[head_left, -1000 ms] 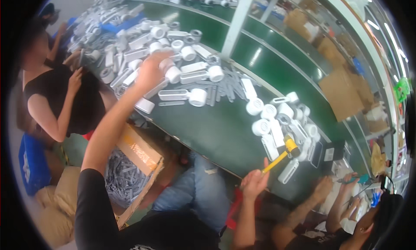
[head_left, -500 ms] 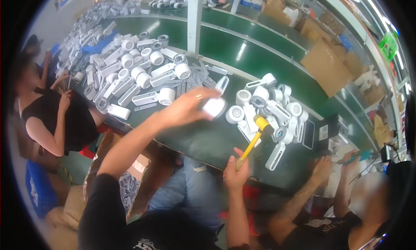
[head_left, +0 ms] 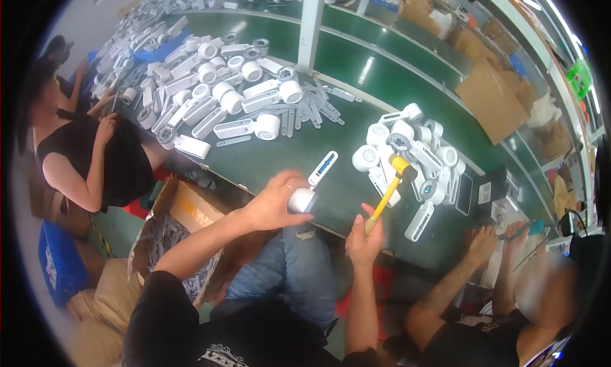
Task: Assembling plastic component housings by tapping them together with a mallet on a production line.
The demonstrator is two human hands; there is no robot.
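My left hand (head_left: 272,205) is closed around the round head of a white handheld fan housing (head_left: 301,201), above the table's near edge. Its slotted handle points up and away, with a blue strip showing inside the slot. In my right hand (head_left: 364,241) is a mallet (head_left: 384,203) with a yellow handle and a yellow and black head, held upright by the grip. The mallet's head appears in front of a pile of similar white housings (head_left: 420,152), some with round grilles. One more housing (head_left: 419,222) lies at the pile's near side, slot upward.
A large heap of white housings (head_left: 213,99) covers the table's left, beside loose grey strips (head_left: 312,109). A cardboard box (head_left: 181,204) of grey parts stands below the near edge. Co-workers sit at both sides; one person's hand (head_left: 482,246) is at the right.
My left hand has come down toward the table's near edge with the fan housing. My right hand still holds the mallet upright. The whole view has shifted slightly.
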